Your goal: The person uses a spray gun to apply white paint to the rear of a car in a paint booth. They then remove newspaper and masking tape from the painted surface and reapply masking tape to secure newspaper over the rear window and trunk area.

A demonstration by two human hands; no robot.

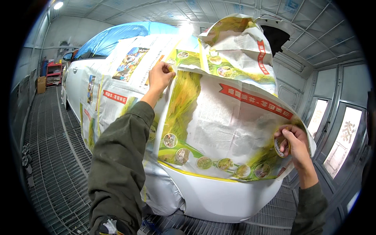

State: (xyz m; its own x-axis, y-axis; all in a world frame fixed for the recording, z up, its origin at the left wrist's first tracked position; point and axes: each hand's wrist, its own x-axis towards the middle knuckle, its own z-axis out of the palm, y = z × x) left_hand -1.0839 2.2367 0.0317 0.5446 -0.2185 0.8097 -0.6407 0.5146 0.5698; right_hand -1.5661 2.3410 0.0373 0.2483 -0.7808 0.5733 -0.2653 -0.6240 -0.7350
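A large printed newspaper sheet [219,117] covers the rear of a white car, with yellow masking tape [196,174] along its lower edge above the bare white bumper [227,199]. My left hand [159,80] is closed in a pinch by the sheet's upper left corner, a small yellow bit of masking tape showing at its fingertips. At the sheet's right side, my right hand [297,145] grips a roll of masking tape [280,144] with a printed core. Behind the sheet, another newspaper sheet [239,51] stands up, its top curling over.
More newspaper [109,86] covers the car's left side, and blue plastic film [121,37] drapes its roof. A raised dark and white panel [276,33] is at the upper right. Grating floor [51,141] runs along the left, toward a red shelf [54,74] and cardboard box [41,84]. Glazed doors [340,137] stand right.
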